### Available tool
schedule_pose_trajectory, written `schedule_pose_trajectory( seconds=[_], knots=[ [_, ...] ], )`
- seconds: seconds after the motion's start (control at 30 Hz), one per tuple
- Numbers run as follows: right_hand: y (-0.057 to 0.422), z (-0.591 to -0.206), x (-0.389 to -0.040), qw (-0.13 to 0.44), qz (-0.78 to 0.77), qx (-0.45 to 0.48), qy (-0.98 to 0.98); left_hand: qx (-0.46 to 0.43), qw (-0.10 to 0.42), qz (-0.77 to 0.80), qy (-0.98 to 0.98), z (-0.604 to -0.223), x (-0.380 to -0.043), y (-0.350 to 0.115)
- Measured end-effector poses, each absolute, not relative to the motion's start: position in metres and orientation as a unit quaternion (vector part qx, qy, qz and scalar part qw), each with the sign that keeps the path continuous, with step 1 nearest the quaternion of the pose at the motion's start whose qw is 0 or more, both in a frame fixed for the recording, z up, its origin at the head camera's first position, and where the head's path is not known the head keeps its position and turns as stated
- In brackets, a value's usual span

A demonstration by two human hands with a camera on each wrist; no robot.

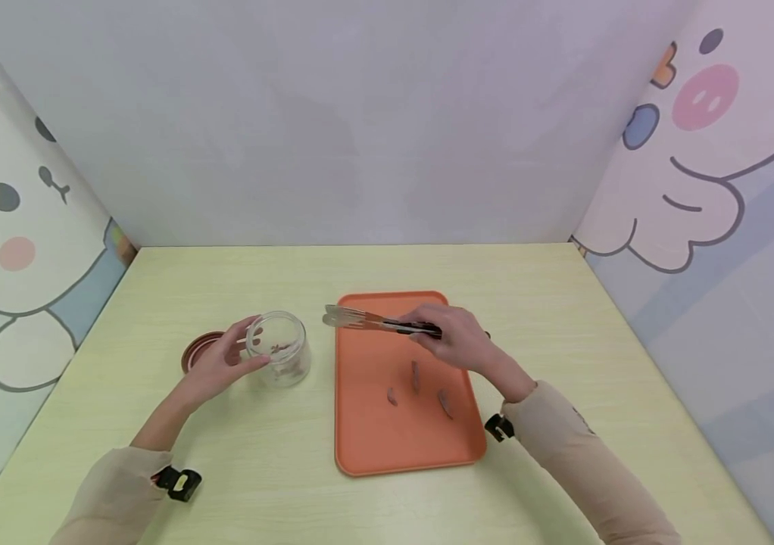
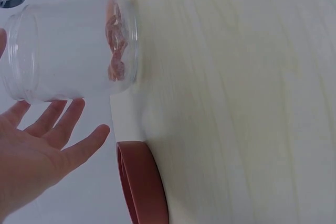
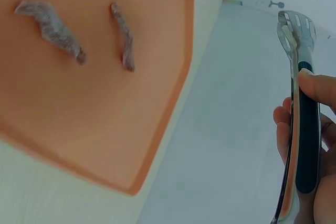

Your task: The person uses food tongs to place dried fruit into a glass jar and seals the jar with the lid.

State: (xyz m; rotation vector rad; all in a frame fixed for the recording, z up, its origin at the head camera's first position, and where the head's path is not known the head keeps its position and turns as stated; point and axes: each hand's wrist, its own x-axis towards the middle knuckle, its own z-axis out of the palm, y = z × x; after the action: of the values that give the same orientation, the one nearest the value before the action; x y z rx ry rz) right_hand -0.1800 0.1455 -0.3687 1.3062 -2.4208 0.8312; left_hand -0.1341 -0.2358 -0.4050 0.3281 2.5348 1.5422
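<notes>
My left hand holds a clear jar near its rim, with the thumb on the near side and the fingers on the far side. Several reddish-brown pieces lie at the jar's bottom. In my right hand is a pair of metal tongs with dark grips, gripped between thumb and fingers. Their tips point left, over the left edge of the orange tray, and look close together with nothing visible between them. Three greyish-brown strips, one a thick strip, rest on the tray.
A round reddish-brown lid lies on the table left of the jar, partly behind my left hand in the head view. The pale wooden table meets a plain wall at the back, with cartoon-printed walls on both sides.
</notes>
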Motion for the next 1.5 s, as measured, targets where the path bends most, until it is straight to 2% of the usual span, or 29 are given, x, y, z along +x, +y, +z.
schedule_pose_trajectory(
  seconds=[0.33,0.63,1.23,1.5],
  knots=[
    [0.195,-0.376,-0.176,0.131,0.266,0.417,-0.859,0.112,0.077,0.516,0.846,-0.403,-0.134,-0.235],
    [0.229,-0.389,-0.163,0.087,0.263,0.414,-0.867,0.109,0.078,0.509,0.850,-0.404,-0.134,-0.236],
    [0.238,-0.409,-0.111,0.041,0.253,0.422,-0.870,0.115,0.074,0.519,0.844,-0.405,-0.135,-0.236],
    [0.234,-0.419,-0.104,0.060,0.242,0.419,-0.873,0.118,0.074,0.520,0.843,-0.405,-0.135,-0.235]
  ],
)
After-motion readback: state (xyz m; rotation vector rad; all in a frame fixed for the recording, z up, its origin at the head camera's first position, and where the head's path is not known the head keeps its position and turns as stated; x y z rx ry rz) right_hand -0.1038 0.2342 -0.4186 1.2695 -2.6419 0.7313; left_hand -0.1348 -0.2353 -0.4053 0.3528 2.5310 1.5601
